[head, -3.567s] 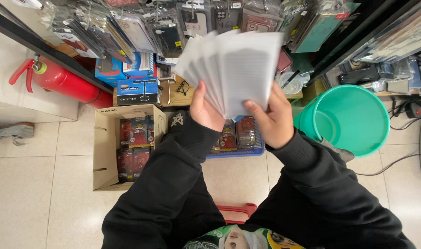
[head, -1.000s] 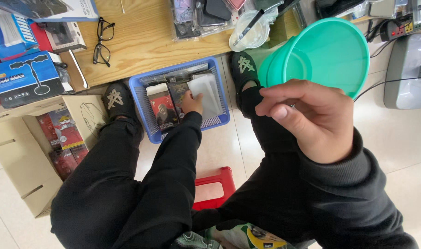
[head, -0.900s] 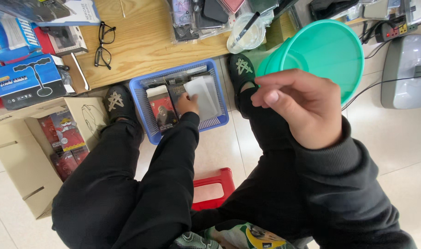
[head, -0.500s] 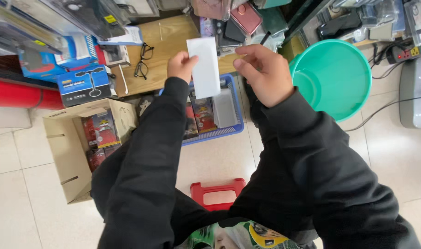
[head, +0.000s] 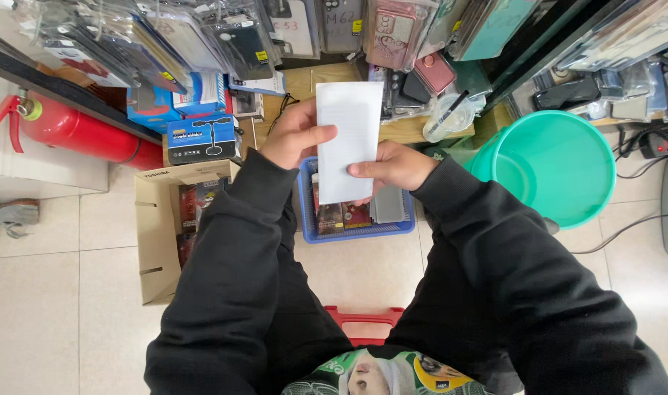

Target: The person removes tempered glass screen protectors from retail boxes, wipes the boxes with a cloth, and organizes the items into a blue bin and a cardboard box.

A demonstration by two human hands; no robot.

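Both my hands hold up one tall white flat pack (head: 346,139) in front of me. My left hand (head: 293,134) grips its upper left edge with the thumb across the front. My right hand (head: 392,167) pinches its lower right edge. Below the pack, on the floor between my legs, stands a blue plastic basket (head: 357,232) with several small packaged items in it, partly hidden by the pack and my right hand.
A green plastic bucket (head: 553,167) stands at the right. An open cardboard box (head: 158,241) with packaged goods sits at the left, a red fire extinguisher (head: 81,132) beyond it. Hanging phone cases and blue boxes (head: 202,137) crowd the top. A red stool (head: 363,322) is under me.
My left hand lifted a white pack out of the blue basket and my right hand came in and took its lower edge. My view tilted up towards the hanging goods.
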